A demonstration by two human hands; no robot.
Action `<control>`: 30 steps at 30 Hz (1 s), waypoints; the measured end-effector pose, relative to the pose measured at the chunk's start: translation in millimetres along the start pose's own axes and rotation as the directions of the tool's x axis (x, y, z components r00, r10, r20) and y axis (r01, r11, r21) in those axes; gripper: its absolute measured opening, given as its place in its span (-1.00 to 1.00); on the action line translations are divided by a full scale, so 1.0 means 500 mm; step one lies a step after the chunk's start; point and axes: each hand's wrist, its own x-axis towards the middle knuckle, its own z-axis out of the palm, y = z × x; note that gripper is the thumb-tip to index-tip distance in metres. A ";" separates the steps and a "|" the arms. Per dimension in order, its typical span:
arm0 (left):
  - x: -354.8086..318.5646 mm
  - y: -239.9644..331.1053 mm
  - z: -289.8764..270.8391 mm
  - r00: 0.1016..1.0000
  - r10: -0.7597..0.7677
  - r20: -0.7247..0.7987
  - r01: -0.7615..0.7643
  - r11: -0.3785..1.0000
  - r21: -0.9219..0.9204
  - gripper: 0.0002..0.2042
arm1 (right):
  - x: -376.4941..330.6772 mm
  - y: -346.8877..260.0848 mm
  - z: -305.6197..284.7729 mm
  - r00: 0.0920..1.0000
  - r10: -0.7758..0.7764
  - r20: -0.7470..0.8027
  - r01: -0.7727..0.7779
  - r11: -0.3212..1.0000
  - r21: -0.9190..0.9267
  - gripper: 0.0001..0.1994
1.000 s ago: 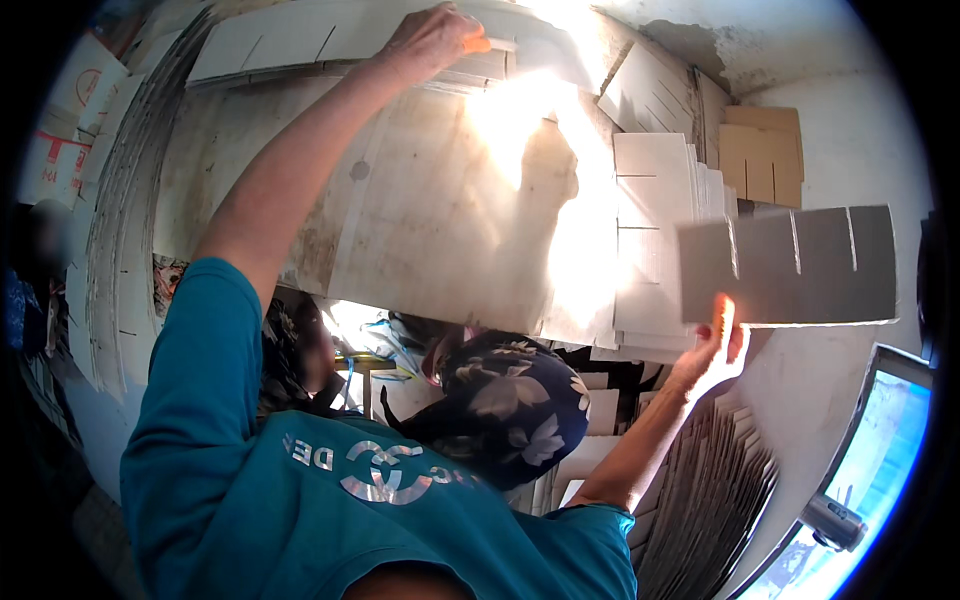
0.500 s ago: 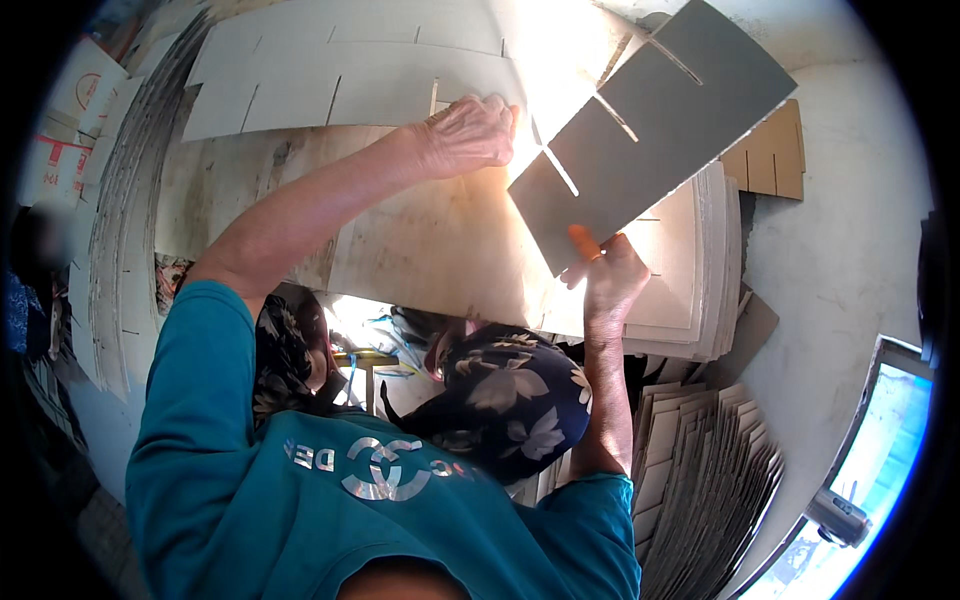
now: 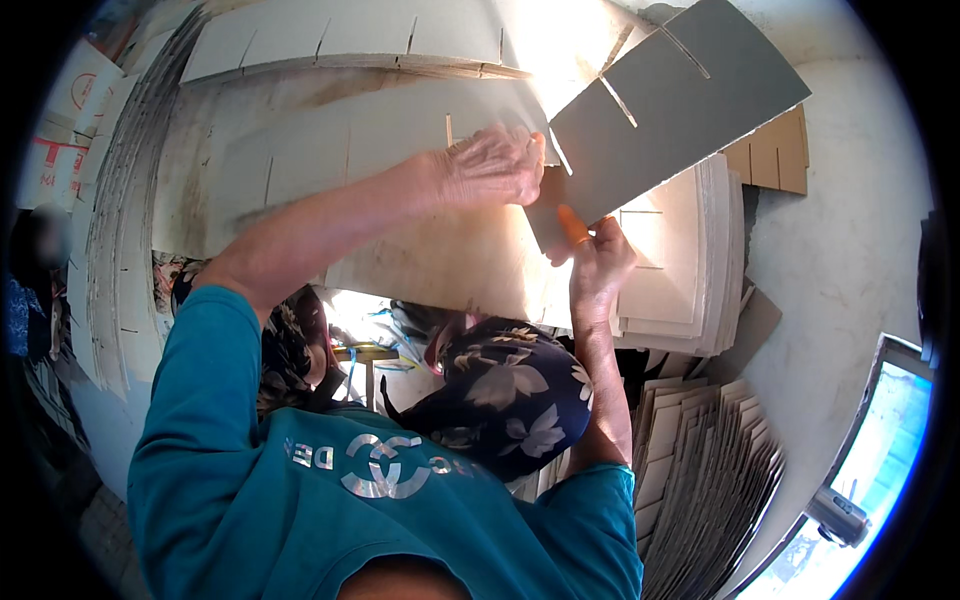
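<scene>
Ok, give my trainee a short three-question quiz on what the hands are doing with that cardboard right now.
1. True or false: both the left hand and the right hand are on the grey slotted cardboard sheet.
2. Which hand grips the sheet's lower corner? A) left B) right
3. What lies stacked just right of the right hand?

Key:
1. True.
2. B; the left hand is on the sheet's left edge, higher up.
3. A pile of pale cardboard sheets.

White carton (image 3: 55,130) with red print, far left.
</scene>
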 end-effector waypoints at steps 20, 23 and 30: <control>-0.008 -0.001 -0.055 0.957 0.167 0.237 -0.128 0.977 -0.173 -0.93 | 0.075 -0.106 -0.017 0.993 0.110 0.034 -0.108 0.993 -0.055 -0.82; -0.014 -0.001 -0.064 0.955 0.123 0.268 -0.080 0.983 -0.165 -0.94 | 0.062 -0.088 -0.014 0.999 0.038 -0.015 -0.037 0.998 0.047 -0.84; -0.033 0.015 -0.060 0.989 0.050 0.137 -0.036 0.994 -0.100 -0.91 | 0.042 -0.061 0.007 1.000 0.015 -0.022 -0.013 0.995 0.097 -0.92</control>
